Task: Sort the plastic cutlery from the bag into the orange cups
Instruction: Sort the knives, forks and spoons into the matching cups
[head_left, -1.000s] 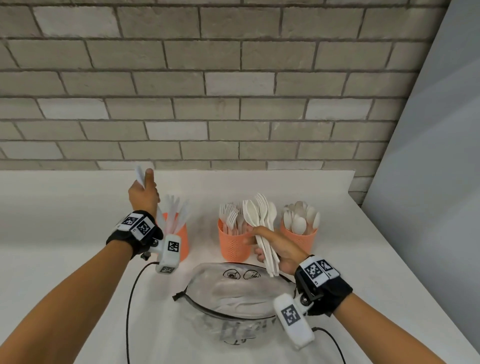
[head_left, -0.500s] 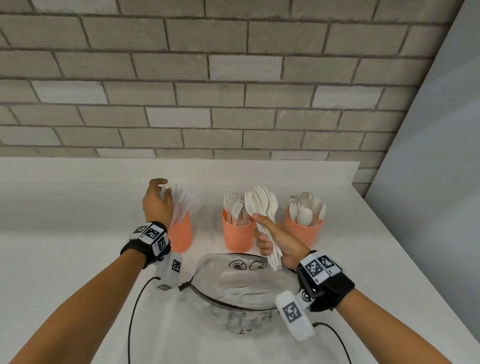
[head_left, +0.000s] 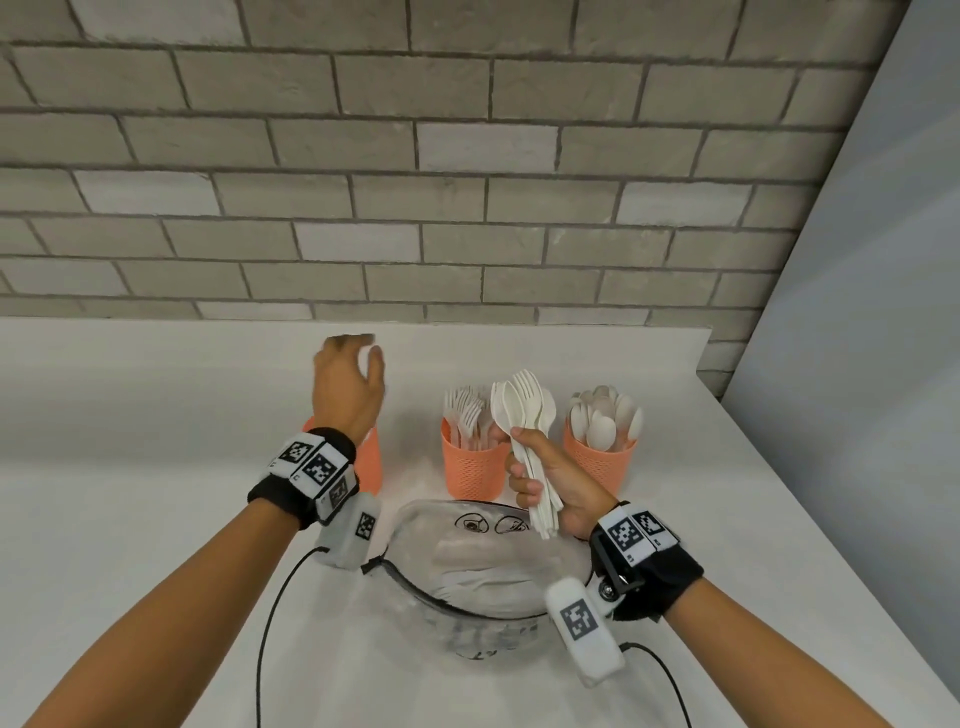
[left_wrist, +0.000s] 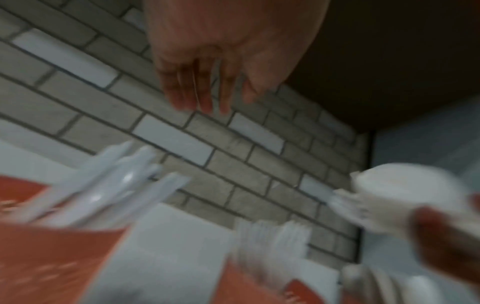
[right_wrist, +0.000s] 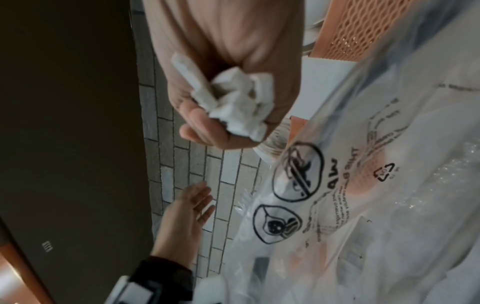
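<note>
Three orange mesh cups stand in a row on the white counter. My left hand (head_left: 353, 379) hovers open and empty above the left cup (head_left: 370, 462), which holds white knives (left_wrist: 116, 181). The middle cup (head_left: 470, 465) holds forks, the right cup (head_left: 602, 462) holds spoons. My right hand (head_left: 545, 478) grips a bundle of white cutlery (head_left: 524, 410) upright between the middle and right cups; the handle ends (right_wrist: 233, 102) stick out of my fist. The clear plastic bag (head_left: 483, 566) lies open in front of the cups, right under my right wrist.
A grey brick wall (head_left: 467, 182) runs behind the counter and a pale panel (head_left: 872, 312) closes the right side. Black cables (head_left: 270, 623) trail from both wrist cameras over the counter (head_left: 130, 493). The counter's right edge lies beyond the spoon cup.
My left hand lowered a knife into the left cup, let go of it and now hangs open above the cup. My right hand has kept its bundle almost still.
</note>
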